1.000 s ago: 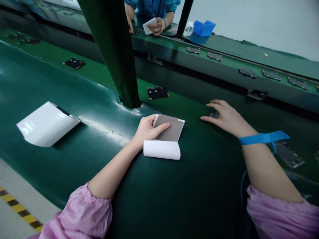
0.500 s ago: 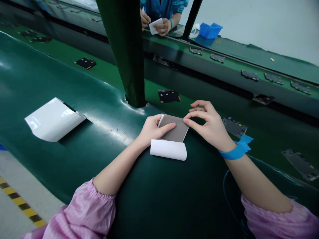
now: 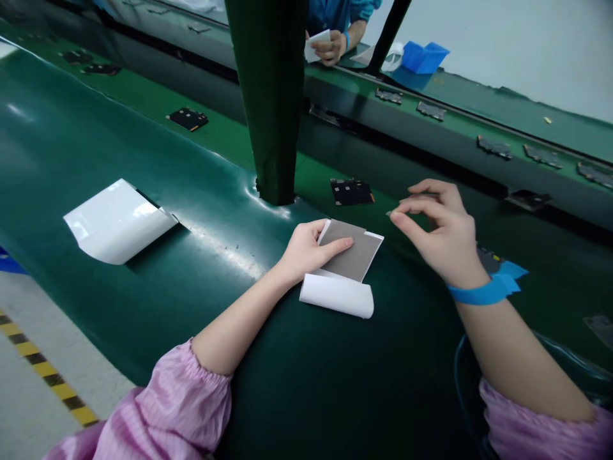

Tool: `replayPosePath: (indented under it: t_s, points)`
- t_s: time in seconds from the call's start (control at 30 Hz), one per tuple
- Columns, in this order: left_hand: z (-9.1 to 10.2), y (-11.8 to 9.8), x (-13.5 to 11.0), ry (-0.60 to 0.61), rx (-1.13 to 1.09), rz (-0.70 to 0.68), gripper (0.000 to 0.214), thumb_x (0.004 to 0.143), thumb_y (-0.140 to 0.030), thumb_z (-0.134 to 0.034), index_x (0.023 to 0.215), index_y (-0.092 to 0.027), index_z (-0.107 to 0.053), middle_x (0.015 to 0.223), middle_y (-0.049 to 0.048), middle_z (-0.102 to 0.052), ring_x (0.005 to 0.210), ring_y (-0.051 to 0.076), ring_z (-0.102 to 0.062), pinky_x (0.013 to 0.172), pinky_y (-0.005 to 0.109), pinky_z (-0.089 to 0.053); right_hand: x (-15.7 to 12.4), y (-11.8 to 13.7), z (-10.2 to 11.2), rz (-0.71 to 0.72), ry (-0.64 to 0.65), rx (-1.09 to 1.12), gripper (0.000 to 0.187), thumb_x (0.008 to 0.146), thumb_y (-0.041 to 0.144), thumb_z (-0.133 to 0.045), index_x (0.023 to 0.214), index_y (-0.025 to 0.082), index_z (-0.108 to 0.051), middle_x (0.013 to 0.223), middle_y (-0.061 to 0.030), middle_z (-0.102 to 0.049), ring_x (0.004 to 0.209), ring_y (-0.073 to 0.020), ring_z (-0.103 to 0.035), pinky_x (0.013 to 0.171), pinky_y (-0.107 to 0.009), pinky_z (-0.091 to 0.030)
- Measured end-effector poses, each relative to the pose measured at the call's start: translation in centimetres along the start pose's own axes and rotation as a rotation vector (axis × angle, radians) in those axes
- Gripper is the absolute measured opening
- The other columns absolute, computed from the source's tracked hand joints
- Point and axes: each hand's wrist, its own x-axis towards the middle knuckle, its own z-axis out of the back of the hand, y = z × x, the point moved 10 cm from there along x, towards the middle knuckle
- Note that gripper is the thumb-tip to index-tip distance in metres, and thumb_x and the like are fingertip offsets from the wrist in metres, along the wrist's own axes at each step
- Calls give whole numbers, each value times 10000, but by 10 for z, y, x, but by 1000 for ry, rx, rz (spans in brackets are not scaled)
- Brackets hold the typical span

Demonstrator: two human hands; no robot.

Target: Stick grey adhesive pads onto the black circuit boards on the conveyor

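My left hand (image 3: 306, 250) rests on a grey sheet (image 3: 355, 259) backed by white paper whose near end curls into a roll (image 3: 336, 296); its fingers press the sheet down on the dark green mat. My right hand (image 3: 438, 230) hovers just right of the sheet, thumb and forefinger pinched on a tiny grey piece (image 3: 390, 214) too small to name. A blue strap (image 3: 488, 287) circles that wrist. A dark circuit board (image 3: 352, 191) lies on the belt just beyond the sheet.
A green post (image 3: 272, 102) stands behind the sheet. A curled white sheet (image 3: 117, 220) lies at the left. More boards (image 3: 188, 118) ride the green belts, with several on the far one (image 3: 493, 147). A person in blue (image 3: 335, 45) holds white paper opposite, near a blue box (image 3: 424, 56).
My right hand left a board on the belt, came to the grey sheet's top right corner, pinched there, then lifted away to the right with a small piece. My left hand stayed put.
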Motion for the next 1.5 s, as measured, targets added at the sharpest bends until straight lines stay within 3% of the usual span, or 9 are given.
replayPosePath:
  t_s: [0.13,0.27,0.47,0.6,0.8,0.97,1.2,1.37,1.5]
  points:
    - [0,1,1,2,28,2,240,718,-335,-726,858,-142,-696,839,61,-730,758,185,-670,591,242,-476,39,-43,-29,-65,114,-50,306,814,523,-546,821,264,-709,1165,-100,-584,1054,-321,-590,798,-482,-539]
    - [1,2,1,-1,38,8,229,720,-332,-724,848,-145,-691,834,58,-727,755,186,-668,596,245,-478,77,-75,-59,-51,218,-55,328,816,508,-520,830,239,-708,1063,-111,-650,1076,-320,-581,871,-488,-509]
    - [-1,3,1,6,43,21,190,727,-320,-712,813,-154,-685,808,50,-721,747,186,-666,585,245,-476,92,-99,-82,-8,476,-144,366,777,596,-527,803,274,-699,1086,-92,-659,1092,-336,-570,935,-519,-468]
    - [-1,3,1,10,42,14,208,728,-330,-713,833,-152,-686,824,55,-721,754,188,-668,586,248,-481,89,-109,-80,-45,541,-205,396,776,624,-497,799,280,-692,1113,-85,-641,1077,-337,-577,925,-513,-475]
    - [-1,0,0,7,70,-5,213,727,-333,-713,835,-152,-688,821,52,-721,748,185,-666,587,244,-477,82,-118,-71,-80,485,-264,372,770,571,-505,828,253,-688,1187,-115,-595,1081,-346,-579,937,-513,-466]
    - [-1,2,1,6,78,-4,224,718,-341,-717,836,-152,-688,809,53,-720,742,185,-664,594,252,-485,78,-131,-68,-72,448,-260,375,765,583,-518,843,254,-680,1068,-120,-635,1062,-340,-580,894,-512,-488]
    - [1,2,1,-8,65,-12,242,704,-355,-729,819,-146,-686,786,52,-717,716,179,-658,584,249,-481,62,-148,-44,-306,431,-107,741,685,663,-593,1285,238,-506,1237,-139,-598,1013,-320,-629,833,-496,-539]
    - [0,2,1,9,72,-10,258,708,-362,-727,835,-140,-685,784,50,-712,718,173,-654,598,248,-477,42,-139,-37,-227,620,-78,732,576,647,-683,1204,281,-592,1361,-129,-500,1111,-337,-600,892,-494,-541]
    - [0,3,0,-2,58,-4,252,704,-351,-732,843,-146,-686,804,49,-720,734,177,-661,609,251,-482,39,-126,-32,-148,674,-161,662,524,618,-708,1078,266,-615,1255,-139,-546,1045,-347,-623,854,-512,-548]
